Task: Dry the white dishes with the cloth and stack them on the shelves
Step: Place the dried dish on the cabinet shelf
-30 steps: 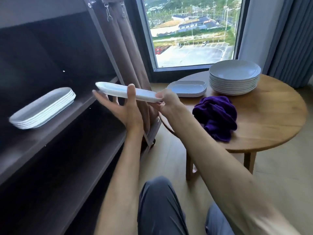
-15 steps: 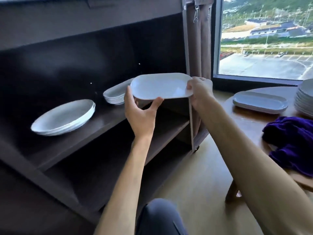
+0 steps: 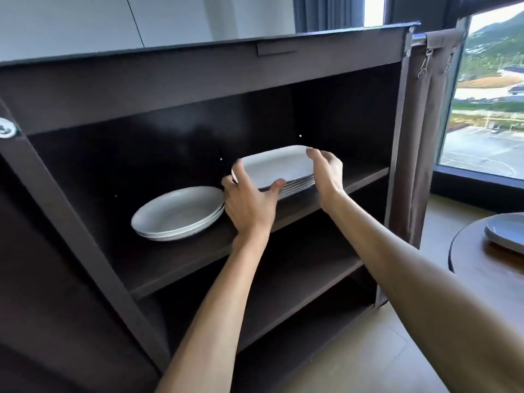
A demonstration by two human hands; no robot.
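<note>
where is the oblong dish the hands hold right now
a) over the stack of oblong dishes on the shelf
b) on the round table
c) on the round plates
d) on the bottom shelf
a: both the left hand and right hand grip the dish right atop the oblong stack on the shelf, beside the round plates.

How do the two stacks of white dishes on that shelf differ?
The oblong stack holds elongated platters with rounded corners; the round stack holds circular plates. The oblong stack shows more layers and sits right of the round stack. The left hand and right hand grip the oblong stack's top platter; nothing touches the round stack. Both rest on one shelf.
</note>
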